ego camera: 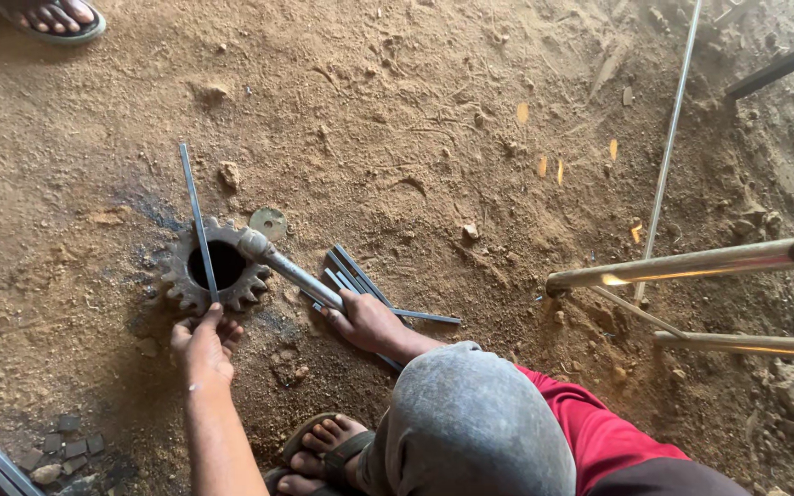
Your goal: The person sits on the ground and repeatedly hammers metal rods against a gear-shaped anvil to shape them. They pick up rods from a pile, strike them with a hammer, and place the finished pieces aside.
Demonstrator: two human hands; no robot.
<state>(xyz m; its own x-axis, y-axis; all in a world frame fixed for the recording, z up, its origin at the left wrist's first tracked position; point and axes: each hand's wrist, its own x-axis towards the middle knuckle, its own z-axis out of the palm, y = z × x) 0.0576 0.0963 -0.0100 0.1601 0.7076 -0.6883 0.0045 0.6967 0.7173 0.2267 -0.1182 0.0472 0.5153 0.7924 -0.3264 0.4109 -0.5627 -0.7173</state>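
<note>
While we crouch over the dirt floor [434, 119], our left hand [202, 342] pinches the near end of a thin flat steel bar [197, 216] laid across the hole of a toothed sprocket [176, 276]. Our right hand [368, 321] is clenched round a hammer [291, 271] whose head rests at the sprocket's rim. Short cut pieces [71, 448] lie near; several long strips [360, 276] wait beside the right hand, so we judge much remains
</note>
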